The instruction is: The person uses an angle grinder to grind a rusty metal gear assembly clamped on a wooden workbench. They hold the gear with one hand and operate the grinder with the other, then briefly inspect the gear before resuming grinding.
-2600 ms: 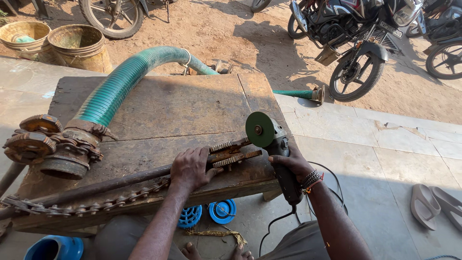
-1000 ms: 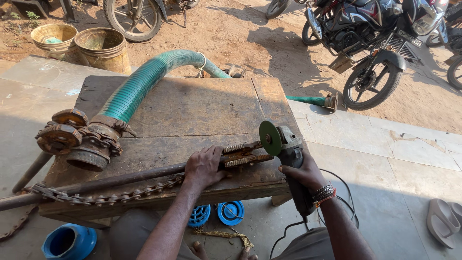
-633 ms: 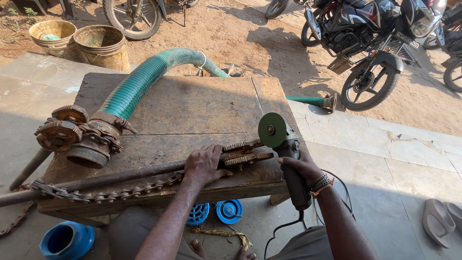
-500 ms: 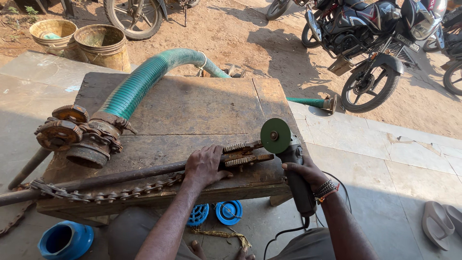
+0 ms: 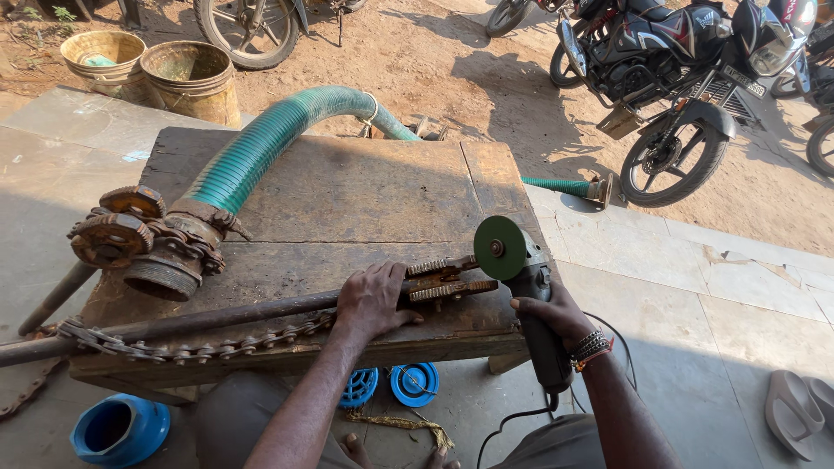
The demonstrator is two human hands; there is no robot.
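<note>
My left hand presses down on a long rusty chain pipe wrench lying along the front of a worn wooden table. Its toothed jaws stick out to the right of my fingers. My right hand grips the body of an angle grinder with a green disc. The disc stands just right of the jaws, very close to them. The wrench's chain trails left along the table's front edge.
A green ribbed hose with a rusty flanged fitting lies across the table's left. Buckets stand behind. Motorcycles are parked at back right. Blue plastic fittings lie on the floor. Sandals are at right.
The grinder and my right hand have shifted slightly right and down beside the jaws. My left hand stays pressed on the wrench.
</note>
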